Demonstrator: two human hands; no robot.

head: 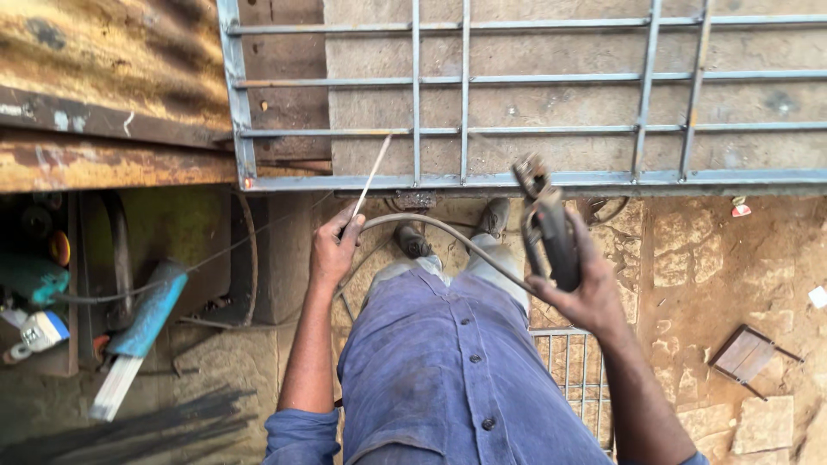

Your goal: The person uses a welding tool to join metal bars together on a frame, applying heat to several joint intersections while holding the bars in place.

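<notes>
Metal grille frame [517, 129]: a grey welded frame of flat bars and thin rods stands across the top of the view, its bottom rail level with the person's hands; a concrete wall shows behind it.
Corrugated sheet [103, 77]: rusty and brown, it fills the upper left, just beside the frame's left upright.
Blue work shirt [457, 370]: buttoned and dusty, it takes up the lower middle; two dark shoes [448, 231] stand on the stone ground below the frame.
Recess at left [129, 258]: a dark, box-like space under the rusty sheet holds a teal-bodied power tool [34, 280], a loop of wire and a blue packet [146, 314]; white welding rods [116, 387] stick out of the packet's lower end. What else lies in there is too dark to tell.
Small mesh panel [573, 370]: it lies flat on the ground by the right forearm.
Wooden-faced tile with metal edge [745, 353]: it lies tilted on the stones at right, well apart from both hands.
Right hand [586, 293]: closed around the dark handle of an electrode holder [547, 224], whose clamp points up toward the bottom rail; nothing is seen in the clamp.
Cable [431, 228]: it curves from the holder across to the left hand.
Left hand [332, 250]: fingers pinched on a thin welding rod [372, 176] at its lower end; the rod slants up and right, its tip in front of the frame's lower bars.
</notes>
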